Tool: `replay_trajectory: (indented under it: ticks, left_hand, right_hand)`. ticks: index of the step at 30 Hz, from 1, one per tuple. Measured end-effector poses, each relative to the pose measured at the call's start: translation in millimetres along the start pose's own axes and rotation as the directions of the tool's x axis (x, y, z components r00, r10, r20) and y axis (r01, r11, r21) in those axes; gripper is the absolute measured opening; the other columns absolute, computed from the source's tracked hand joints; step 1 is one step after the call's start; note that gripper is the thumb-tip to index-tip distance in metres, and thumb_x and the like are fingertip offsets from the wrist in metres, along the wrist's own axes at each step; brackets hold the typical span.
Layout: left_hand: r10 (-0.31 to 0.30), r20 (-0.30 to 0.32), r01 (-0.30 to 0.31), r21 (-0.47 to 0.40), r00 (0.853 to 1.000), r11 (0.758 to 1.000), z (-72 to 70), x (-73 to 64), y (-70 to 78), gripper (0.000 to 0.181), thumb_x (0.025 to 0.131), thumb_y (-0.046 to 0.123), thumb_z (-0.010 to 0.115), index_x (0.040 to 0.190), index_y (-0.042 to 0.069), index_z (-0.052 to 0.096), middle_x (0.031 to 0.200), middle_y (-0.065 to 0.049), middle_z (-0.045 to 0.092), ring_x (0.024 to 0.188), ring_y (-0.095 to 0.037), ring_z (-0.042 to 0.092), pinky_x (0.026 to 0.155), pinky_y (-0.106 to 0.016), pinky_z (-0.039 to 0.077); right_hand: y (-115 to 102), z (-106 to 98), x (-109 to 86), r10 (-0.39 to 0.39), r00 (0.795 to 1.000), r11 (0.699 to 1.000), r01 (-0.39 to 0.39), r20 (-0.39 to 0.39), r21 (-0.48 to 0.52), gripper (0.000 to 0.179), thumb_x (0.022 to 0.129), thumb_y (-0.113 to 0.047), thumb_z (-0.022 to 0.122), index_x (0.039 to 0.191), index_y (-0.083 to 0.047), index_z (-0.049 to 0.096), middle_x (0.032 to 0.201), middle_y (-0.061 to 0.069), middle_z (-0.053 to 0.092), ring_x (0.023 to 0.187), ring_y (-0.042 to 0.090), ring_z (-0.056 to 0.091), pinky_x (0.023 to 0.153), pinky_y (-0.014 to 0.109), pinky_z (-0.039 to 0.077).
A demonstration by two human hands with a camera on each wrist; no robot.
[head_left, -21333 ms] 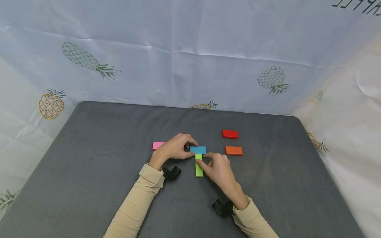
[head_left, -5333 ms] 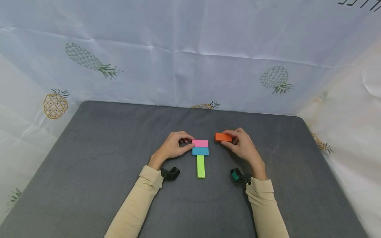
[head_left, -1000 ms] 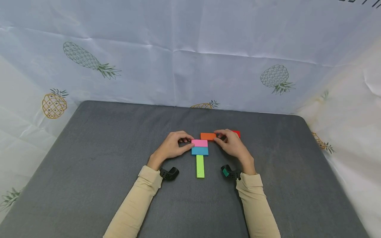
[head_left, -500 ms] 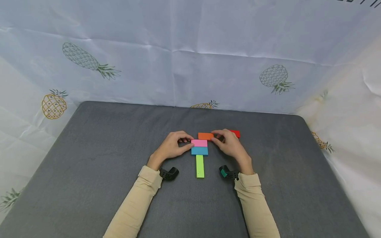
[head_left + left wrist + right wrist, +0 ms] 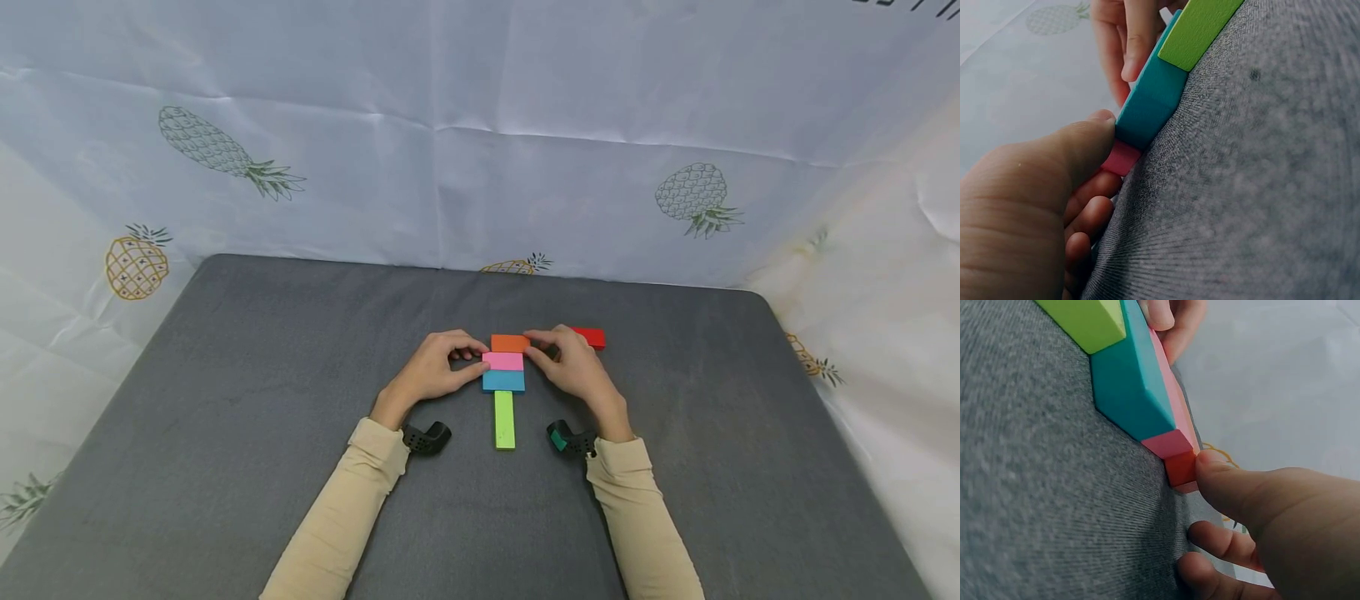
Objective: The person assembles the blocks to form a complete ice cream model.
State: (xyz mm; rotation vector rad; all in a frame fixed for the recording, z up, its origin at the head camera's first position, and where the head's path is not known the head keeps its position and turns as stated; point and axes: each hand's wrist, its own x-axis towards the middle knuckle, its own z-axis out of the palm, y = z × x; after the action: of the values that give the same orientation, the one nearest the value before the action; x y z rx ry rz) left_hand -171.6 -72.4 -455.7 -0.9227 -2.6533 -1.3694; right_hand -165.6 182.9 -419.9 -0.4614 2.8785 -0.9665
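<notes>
Flat on the table lies a lime green block point(image 5: 505, 421), its long side running away from me. Across its far end sits a blue block point(image 5: 504, 381), with a pink block point(image 5: 502, 362) against the blue one's far side. My left hand point(image 5: 431, 367) pinches the pink block's left end between thumb and fingers. An orange block point(image 5: 507, 343) lies just beyond the pink one, slightly to its right. Its right end is held between thumb and fingers of my right hand point(image 5: 573, 367); the right wrist view shows the thumb on the orange block point(image 5: 1180, 470).
A red block point(image 5: 592, 337) lies just beyond my right hand, partly hidden by it. The grey cloth-covered table point(image 5: 315, 308) ends at a hanging pineapple-print sheet point(image 5: 360, 192). Dark wrist cameras jut inward from both wrists.
Over the last second my right hand has slid the orange block left, behind the pink one. Earlier, the pink block was moved from the left onto the blue block's far side. Left hand is still.
</notes>
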Motion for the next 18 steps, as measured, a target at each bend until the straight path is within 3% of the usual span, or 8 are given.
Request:
replay_trajectory:
  ticks: [7,18]
  left_hand:
    - [-0.015,0.009,0.015,-0.008,1.000,1.000,-0.5,0.4,0.9,0.022,0.093,0.023,0.077,0.112,0.012,0.077,0.101,-0.003,0.073,0.089,-0.013,0.063,0.081,-0.028,0.052]
    - [0.004,-0.030,-0.005,-0.026,1.000,1.000,-0.6,0.2,0.5,0.023,0.089,0.022,0.081,0.108,0.009,0.078,0.097,-0.005,0.075,0.085,-0.014,0.064,0.078,-0.028,0.052]
  right_hand:
    - [-0.6,1.9,-0.5,-0.003,1.000,1.000,0.003,-0.016,0.001,0.038,0.098,-0.022,0.071,0.133,-0.008,0.070,0.098,0.015,0.065,0.065,0.015,0.051,0.062,0.026,0.043]
    - [-3.8,3.2,0.3,-0.006,1.000,1.000,0.006,-0.020,-0.007,0.035,0.100,-0.023,0.068,0.132,-0.010,0.070,0.089,0.012,0.062,0.066,0.015,0.047,0.058,0.026,0.039]
